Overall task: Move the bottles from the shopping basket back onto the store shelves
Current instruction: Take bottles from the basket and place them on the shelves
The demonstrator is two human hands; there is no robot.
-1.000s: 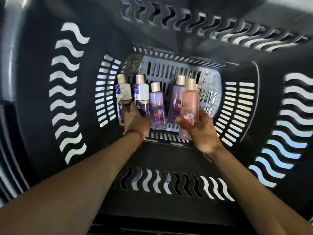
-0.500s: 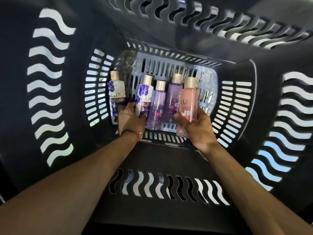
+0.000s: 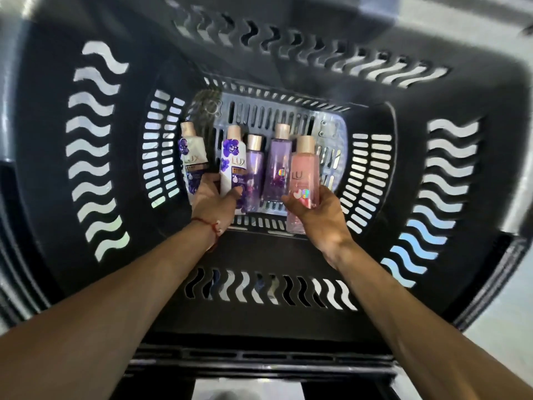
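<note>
Reaches deep into the black shopping basket with both arms. Curls the right hand round the pink bottle at its lower half. Clasps the inner white bottle between thumb and fingers of the left hand. Between the hands, on the basket floor, two purple bottles; just left of the left hand, touching its fingers, the far-left white bottle.

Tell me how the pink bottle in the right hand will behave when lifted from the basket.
The pink bottle looks full of liquid, so it is probably heavy for its size. Its clear, glossy plastic seems stiff but may be slippery; the right hand wraps only its lower part. Tall and narrow, it could tip if stood carelessly.
</note>
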